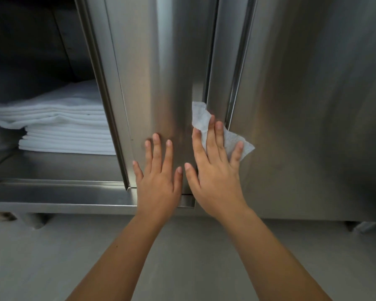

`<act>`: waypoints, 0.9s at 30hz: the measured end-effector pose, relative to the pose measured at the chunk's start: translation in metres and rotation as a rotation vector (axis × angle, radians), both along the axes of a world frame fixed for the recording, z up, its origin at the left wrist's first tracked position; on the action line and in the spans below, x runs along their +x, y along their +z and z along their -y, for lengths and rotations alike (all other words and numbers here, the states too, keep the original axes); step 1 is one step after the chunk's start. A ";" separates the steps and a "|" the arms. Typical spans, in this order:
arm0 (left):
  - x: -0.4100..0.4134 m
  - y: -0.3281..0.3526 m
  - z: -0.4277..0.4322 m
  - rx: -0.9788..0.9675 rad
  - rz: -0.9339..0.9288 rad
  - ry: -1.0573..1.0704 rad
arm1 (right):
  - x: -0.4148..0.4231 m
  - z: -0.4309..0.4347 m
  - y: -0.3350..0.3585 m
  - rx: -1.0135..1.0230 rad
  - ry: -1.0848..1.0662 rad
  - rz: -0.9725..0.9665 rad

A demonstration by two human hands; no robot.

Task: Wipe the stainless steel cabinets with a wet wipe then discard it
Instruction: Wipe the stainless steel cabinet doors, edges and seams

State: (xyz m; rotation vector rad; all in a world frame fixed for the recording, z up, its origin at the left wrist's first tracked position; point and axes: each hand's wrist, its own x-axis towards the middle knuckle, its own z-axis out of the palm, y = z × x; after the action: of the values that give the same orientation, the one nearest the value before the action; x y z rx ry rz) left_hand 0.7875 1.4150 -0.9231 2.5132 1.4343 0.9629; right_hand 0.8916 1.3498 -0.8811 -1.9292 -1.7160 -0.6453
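Note:
A stainless steel cabinet fills the view, with a sliding door (161,72) in the middle and a second door panel (313,105) on the right. My right hand (215,168) lies flat with straight fingers and presses a white wet wipe (201,119) against the seam between the two doors. The wipe sticks out above and to the right of my fingers. My left hand (159,177) rests flat and spread on the lower part of the middle door, holding nothing.
The cabinet's left side stands open, showing a stack of folded white cloths (63,131) on its steel shelf (59,166). A steel bottom rail (59,194) runs along the opening. Below lies a grey floor (182,257), with cabinet feet (36,221) at left and right.

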 end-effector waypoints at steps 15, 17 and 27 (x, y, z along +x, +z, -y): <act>0.001 0.050 0.036 0.192 0.177 -0.039 | -0.001 0.036 0.029 0.056 0.084 -0.025; 0.003 0.054 0.041 0.207 0.177 -0.056 | -0.001 0.039 0.031 0.099 0.109 -0.033; 0.015 0.080 0.063 0.471 0.230 -0.145 | 0.019 0.064 0.055 0.349 0.102 -0.021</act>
State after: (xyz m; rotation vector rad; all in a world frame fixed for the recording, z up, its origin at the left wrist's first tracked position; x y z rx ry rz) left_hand 0.8027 1.3518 -0.8431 2.6393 1.0377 1.6565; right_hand 0.9104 1.2858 -0.8261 -1.5920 -1.5576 -0.8210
